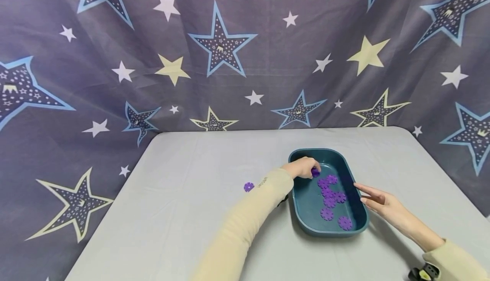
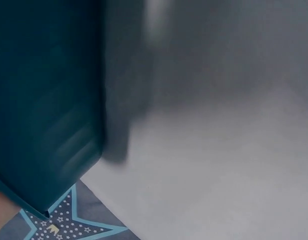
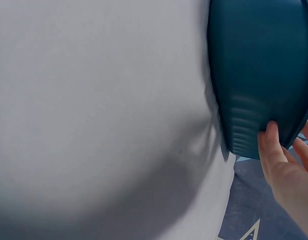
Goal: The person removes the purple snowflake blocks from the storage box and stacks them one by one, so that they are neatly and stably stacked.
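My left hand point(image 1: 304, 167) reaches over the left rim of a dark teal tray point(image 1: 311, 228) and pinches a purple notched plastic disc point(image 1: 315, 172) near the tray's far left corner. Several more such discs point(image 1: 329, 193) lie inside along the middle and right, some overlapping. Fairly straight fingers of my right hand point(image 1: 384, 204) rest against the tray's right side. In the right wrist view they touch the tray's outer wall point(image 3: 264, 65). Only a sliver of the left hand point(image 2: 2, 207) shows in the left wrist view, beside the tray wall point(image 2: 48, 100).
One loose purple disc point(image 1: 249, 186) lies on the pale table point(image 1: 183, 196) left of the tray, partly behind the left forearm. A star-printed cloth point(image 1: 237, 85) hangs behind the table and down its sides.
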Action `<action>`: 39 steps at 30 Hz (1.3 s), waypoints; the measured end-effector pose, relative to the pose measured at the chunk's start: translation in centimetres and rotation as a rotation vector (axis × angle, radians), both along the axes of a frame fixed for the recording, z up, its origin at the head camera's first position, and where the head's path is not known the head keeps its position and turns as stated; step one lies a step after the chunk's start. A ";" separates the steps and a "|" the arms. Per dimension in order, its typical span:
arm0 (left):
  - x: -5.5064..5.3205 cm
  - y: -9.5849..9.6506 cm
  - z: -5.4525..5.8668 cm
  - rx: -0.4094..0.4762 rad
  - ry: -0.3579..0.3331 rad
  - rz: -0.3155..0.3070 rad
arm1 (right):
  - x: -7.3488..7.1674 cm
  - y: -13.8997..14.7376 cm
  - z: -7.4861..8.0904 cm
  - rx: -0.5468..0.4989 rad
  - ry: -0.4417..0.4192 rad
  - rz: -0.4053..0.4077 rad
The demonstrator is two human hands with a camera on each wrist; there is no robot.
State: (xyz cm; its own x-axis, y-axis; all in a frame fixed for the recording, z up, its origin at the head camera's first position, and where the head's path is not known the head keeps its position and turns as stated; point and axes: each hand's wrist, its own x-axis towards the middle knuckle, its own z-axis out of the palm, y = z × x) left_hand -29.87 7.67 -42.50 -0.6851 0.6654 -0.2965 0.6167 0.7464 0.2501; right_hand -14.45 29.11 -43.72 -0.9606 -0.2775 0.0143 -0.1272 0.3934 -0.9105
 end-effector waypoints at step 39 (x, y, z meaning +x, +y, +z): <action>0.3 0.4 -0.2 0.060 0.031 0.080 | 0.1 -0.2 0.2 0.001 -0.008 0.004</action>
